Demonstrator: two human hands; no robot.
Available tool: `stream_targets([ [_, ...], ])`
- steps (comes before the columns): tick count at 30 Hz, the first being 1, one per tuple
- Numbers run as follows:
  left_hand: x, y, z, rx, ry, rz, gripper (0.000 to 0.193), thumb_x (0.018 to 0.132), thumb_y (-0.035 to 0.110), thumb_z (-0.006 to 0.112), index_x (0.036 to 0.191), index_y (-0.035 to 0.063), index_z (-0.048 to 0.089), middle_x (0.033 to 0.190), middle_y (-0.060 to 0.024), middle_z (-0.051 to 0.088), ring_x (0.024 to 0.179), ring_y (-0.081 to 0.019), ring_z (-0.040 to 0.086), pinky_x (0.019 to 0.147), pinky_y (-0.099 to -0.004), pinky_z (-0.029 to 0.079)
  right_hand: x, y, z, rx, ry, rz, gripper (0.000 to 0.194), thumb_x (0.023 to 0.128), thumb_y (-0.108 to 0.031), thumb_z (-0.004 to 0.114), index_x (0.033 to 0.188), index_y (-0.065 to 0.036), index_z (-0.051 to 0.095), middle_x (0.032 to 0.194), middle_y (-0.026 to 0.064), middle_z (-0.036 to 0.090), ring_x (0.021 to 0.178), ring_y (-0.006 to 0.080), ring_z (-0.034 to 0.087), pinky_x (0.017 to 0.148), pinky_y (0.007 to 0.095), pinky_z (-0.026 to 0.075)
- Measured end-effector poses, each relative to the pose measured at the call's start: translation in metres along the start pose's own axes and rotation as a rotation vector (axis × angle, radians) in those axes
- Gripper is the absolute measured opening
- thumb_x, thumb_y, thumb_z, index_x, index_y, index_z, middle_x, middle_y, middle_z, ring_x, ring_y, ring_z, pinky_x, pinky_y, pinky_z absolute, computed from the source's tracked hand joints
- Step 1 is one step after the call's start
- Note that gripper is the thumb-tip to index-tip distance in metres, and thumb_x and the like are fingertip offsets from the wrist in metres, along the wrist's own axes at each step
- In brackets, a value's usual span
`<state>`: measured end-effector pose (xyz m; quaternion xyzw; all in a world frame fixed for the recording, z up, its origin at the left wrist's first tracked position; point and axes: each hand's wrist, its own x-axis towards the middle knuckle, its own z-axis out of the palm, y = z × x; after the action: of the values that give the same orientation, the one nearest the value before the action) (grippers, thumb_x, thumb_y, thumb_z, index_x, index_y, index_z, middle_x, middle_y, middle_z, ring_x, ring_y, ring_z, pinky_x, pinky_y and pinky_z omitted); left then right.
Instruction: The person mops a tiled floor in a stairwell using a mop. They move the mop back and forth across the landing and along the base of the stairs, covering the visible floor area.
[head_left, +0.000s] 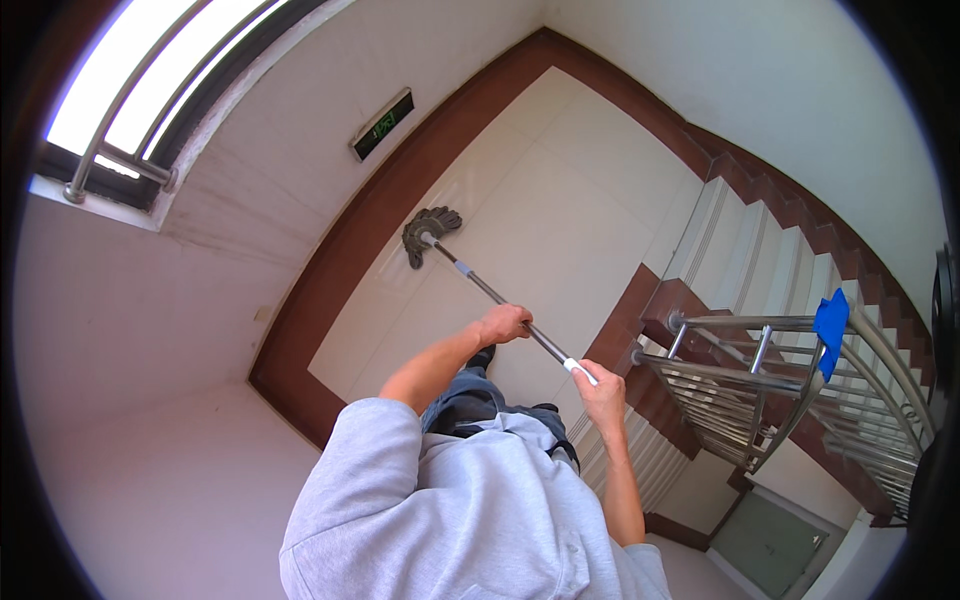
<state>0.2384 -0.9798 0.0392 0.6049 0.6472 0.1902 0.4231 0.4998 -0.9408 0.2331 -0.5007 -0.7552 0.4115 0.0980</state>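
A string mop with a metal pole (489, 287) slants across the middle of the head view. My left hand (506, 323) is closed around the pole's middle. At the pole's upper end, my right hand (600, 390) grips the white plastic handle end. The dark grey mop head (429, 231) lies on the pale floor tiles (547, 202), its strands spread out, near the dark red tile border (352, 217) along the wall. Part of my shoes shows below my hands.
Stairs (739, 240) adjoin the landing at the right, with more steps below. Stainless steel railings (735, 375) stand beside them, a blue cloth (831, 330) draped over one corner. A lit exit sign (382, 124) is on the left wall, near a barred window (142, 90).
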Motion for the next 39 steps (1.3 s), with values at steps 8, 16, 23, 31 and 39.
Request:
stream_targets([
  [8,-0.014,-0.044,-0.039,0.045,0.137,-0.088,0.025,0.087,0.024,0.077,0.108,0.0113,0.075,0.108,-0.0116,0.076,0.104,-0.0361,0.071,0.087,-0.0481,0.058,0.031,-0.035,0.045,-0.033,-0.018,-0.073,0.031,0.095,-0.03,0.072,0.113,-0.006,0.078,0.081,0.0236,0.072,0.076,0.0406,0.073,0.068,0.045,0.056],
  [16,-0.026,-0.11,-0.062,0.072,0.259,-0.172,0.02,0.087,0.014,0.074,0.106,0.0077,0.072,0.113,-0.013,0.072,0.108,-0.0382,0.069,0.088,-0.0485,0.057,0.065,-0.046,0.112,0.017,-0.105,-0.138,0.03,0.095,-0.029,0.071,0.117,-0.009,0.074,0.087,0.0246,0.073,0.084,0.0457,0.072,0.074,0.0518,0.057],
  [23,-0.055,-0.179,-0.066,-0.032,0.265,-0.324,0.032,0.085,0.004,0.074,0.117,0.0049,0.073,0.124,-0.0139,0.069,0.112,-0.0366,0.068,0.095,-0.0463,0.056,0.073,-0.055,0.169,-0.113,-0.409,-0.18,0.036,0.095,-0.024,0.07,0.127,-0.008,0.062,0.095,0.029,0.074,0.093,0.0514,0.07,0.084,0.0581,0.056],
  [31,-0.031,-0.109,-0.03,-0.114,0.456,-0.176,0.047,0.081,0.002,0.082,0.125,0.0004,0.069,0.134,-0.0176,0.064,0.112,-0.0352,0.069,0.097,-0.0431,0.056,0.043,-0.041,0.078,-0.194,-0.304,-0.036,0.042,0.1,-0.029,0.062,0.138,-0.01,0.063,0.096,0.0275,0.074,0.092,0.0488,0.071,0.083,0.0558,0.057],
  [39,0.022,0.032,0.063,-0.148,0.213,0.001,0.044,0.081,0.007,0.082,0.122,-0.0031,0.07,0.122,-0.0193,0.068,0.11,-0.0393,0.068,0.097,-0.0444,0.055,-0.04,0.036,-0.058,-0.153,-0.051,0.058,0.036,0.096,-0.028,0.068,0.127,-0.009,0.072,0.093,0.0253,0.075,0.09,0.0465,0.072,0.08,0.0547,0.057],
])
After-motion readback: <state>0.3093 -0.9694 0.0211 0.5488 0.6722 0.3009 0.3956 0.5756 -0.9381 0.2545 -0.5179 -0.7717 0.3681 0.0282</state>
